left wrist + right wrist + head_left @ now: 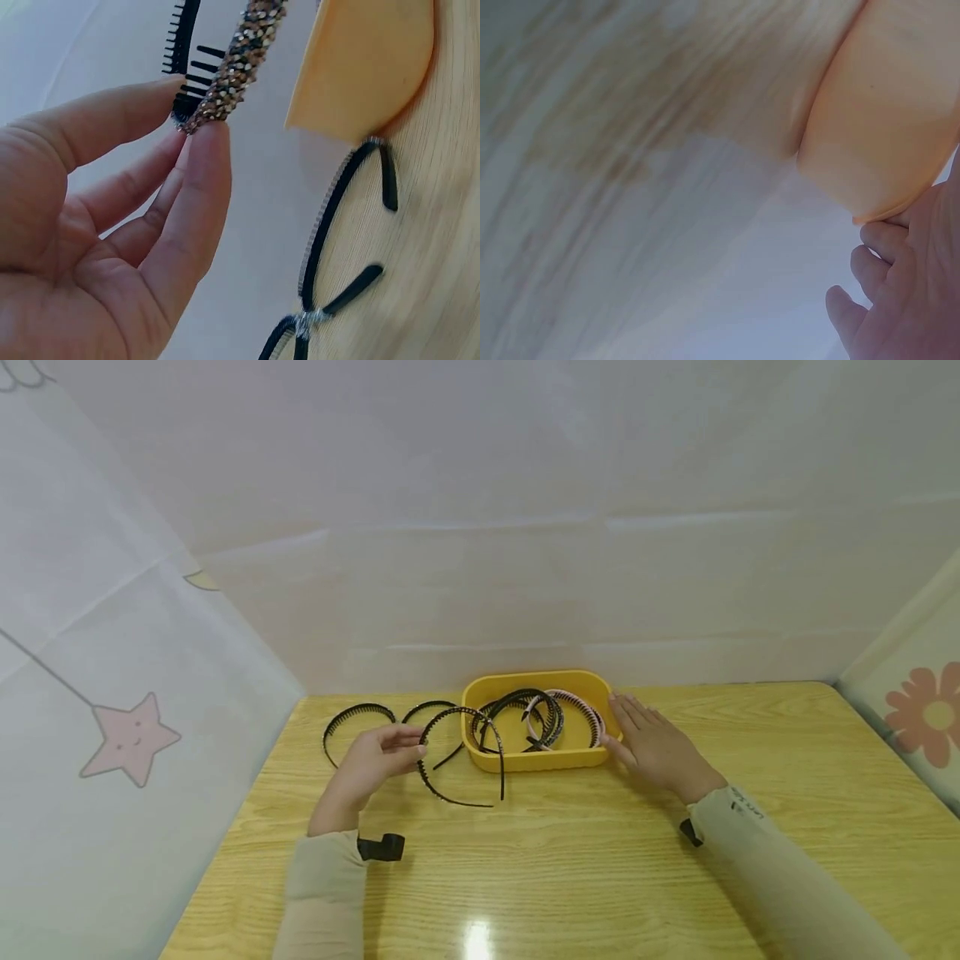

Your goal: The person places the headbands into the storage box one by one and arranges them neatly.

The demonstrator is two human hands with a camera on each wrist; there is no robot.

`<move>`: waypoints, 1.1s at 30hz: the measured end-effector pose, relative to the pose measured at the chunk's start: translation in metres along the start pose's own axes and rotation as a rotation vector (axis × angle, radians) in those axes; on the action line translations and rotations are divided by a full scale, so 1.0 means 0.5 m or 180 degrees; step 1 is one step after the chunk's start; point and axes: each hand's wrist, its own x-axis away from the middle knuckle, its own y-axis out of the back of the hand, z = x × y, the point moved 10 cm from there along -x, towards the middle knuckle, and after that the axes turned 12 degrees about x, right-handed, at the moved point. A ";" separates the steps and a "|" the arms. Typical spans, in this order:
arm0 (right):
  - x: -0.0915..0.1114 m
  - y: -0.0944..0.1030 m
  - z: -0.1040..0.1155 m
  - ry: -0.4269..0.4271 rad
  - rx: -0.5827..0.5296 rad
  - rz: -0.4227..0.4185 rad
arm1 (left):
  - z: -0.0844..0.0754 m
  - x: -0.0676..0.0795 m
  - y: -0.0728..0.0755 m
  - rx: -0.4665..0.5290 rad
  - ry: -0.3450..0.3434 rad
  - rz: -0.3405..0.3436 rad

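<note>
Behind everything a pale backdrop (480,527) stands above the wood-grained table (540,852), and near the table's back edge sits a yellow basket (555,762). The two hands are well apart: the right hand (656,747) lies with fingers extended against the basket's right end, a sensible place to steady it, best done with light pressure so the wall doesn't bend. The left hand (367,762) pinches a stone-studded hairband (244,56) between thumb and fingers, in the air by the basket's left end, its free tips pointing away from the grip. Held by one side like this, it would probably swing, so a firm but gentle pinch and a slow wrist should suit it. Inside the basket, black hairbands (517,695) overlap a pink hairband (576,697); two more dark bands (365,707) lie on the table to the left. The small comb teeth (199,79) look likeliest to snag, so keeping them clear of the rim and other bands seems wise.
</note>
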 end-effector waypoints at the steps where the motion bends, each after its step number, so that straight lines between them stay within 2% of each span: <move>1: 0.000 0.001 0.000 -0.0002 -0.0001 -0.0007 | -0.001 -0.002 -0.004 0.0044 -0.0006 -0.0039; 9: 0.003 0.006 0.002 -0.0020 -0.0006 0.0006 | 0.004 -0.023 -0.057 0.0497 -0.0017 -0.0285; 16: 0.004 0.007 0.004 -0.0005 -0.0002 0.0007 | -0.002 -0.032 -0.098 0.0854 -0.0172 -0.0481; 22: 0.002 0.007 0.002 0.0010 0.0018 -0.0015 | -0.012 -0.037 -0.142 0.1005 -0.0291 -0.0549; 28: 0.001 0.000 -0.003 0.0001 0.0021 0.0004 | -0.026 -0.047 -0.164 0.1194 -0.0412 -0.0783; 33: 0.004 0.001 -0.004 -0.0014 0.0001 0.0015 | -0.034 -0.067 -0.186 0.1280 -0.0469 -0.0837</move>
